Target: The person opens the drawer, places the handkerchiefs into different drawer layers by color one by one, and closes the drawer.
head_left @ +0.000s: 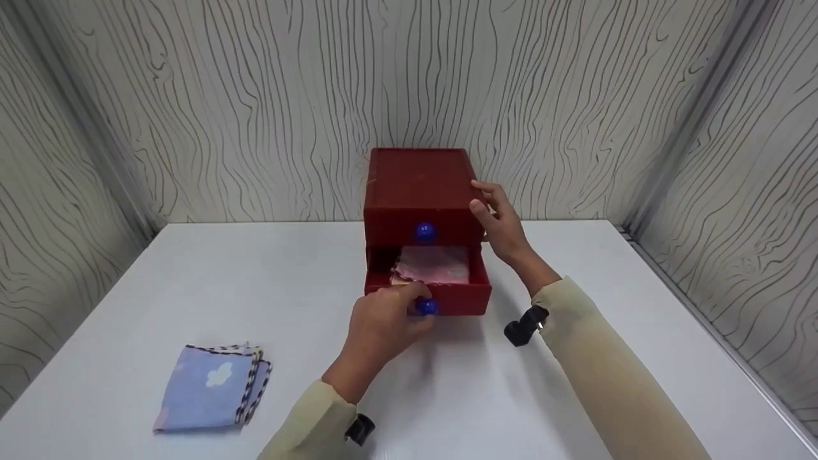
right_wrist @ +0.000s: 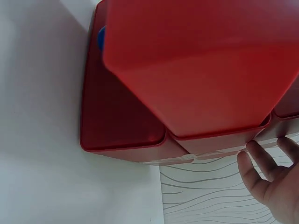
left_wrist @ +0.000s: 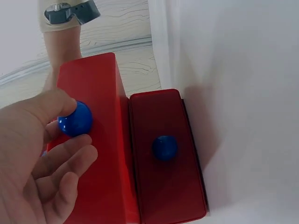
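Note:
A red drawer box (head_left: 418,179) stands at the back middle of the white table. One drawer (head_left: 460,301) below the top one is pulled out, and a folded pink-and-white cloth (head_left: 438,263) lies inside it. My left hand (head_left: 383,319) pinches this drawer's round blue knob (left_wrist: 77,120) between thumb and fingers. Flat against the box's right side, near its upper front edge, my right hand (head_left: 505,223) rests with fingers extended. The left wrist view also shows a closed lower drawer (left_wrist: 159,186) with its own blue knob (left_wrist: 165,148).
A folded blue handkerchief (head_left: 208,390) with a white flower and a striped edge lies at the table's front left. The top drawer's knob (head_left: 425,231) sits just above the open drawer. A wood-grain patterned wall (head_left: 287,108) rises behind the table (head_left: 275,275).

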### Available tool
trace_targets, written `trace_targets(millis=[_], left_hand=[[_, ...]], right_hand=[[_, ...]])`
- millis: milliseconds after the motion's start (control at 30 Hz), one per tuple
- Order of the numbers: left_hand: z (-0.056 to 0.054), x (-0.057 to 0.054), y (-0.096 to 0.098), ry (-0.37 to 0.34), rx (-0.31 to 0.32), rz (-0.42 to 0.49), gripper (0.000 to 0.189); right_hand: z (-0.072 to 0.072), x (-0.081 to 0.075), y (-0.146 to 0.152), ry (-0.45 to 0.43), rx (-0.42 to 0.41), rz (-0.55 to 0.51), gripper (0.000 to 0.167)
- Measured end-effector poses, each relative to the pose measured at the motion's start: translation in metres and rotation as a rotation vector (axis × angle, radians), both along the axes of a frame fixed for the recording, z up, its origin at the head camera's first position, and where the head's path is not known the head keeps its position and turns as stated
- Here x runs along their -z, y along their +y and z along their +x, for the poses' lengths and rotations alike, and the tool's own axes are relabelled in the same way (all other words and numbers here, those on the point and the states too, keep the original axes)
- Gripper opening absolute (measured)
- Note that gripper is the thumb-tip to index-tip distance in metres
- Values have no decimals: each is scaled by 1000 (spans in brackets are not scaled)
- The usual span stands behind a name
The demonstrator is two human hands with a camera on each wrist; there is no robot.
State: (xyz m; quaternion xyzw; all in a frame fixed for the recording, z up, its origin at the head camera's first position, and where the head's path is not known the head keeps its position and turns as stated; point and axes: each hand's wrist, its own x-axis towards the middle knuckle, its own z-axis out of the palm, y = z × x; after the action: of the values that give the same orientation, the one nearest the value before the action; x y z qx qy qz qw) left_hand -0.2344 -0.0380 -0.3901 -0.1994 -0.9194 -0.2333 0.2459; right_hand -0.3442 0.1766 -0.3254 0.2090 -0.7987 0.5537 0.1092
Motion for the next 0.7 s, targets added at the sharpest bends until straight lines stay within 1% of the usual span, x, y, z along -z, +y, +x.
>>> trace_targets(millis=[167, 367, 567, 700], left_hand=[[-8, 4, 1, -11, -27, 29, 21], [-17, 5, 3, -37, -49, 46, 25], [-27, 8, 6, -87, -70, 63, 25], [-32, 9, 7, -132, -102, 59, 27]], right_hand=[[-3, 1, 1, -20, -7, -20, 53], [-3, 1, 2, -41, -19, -45, 54], [-2, 0, 1, -40, -5, -58, 53], [-2, 2, -2, -58, -15, -89, 52]])
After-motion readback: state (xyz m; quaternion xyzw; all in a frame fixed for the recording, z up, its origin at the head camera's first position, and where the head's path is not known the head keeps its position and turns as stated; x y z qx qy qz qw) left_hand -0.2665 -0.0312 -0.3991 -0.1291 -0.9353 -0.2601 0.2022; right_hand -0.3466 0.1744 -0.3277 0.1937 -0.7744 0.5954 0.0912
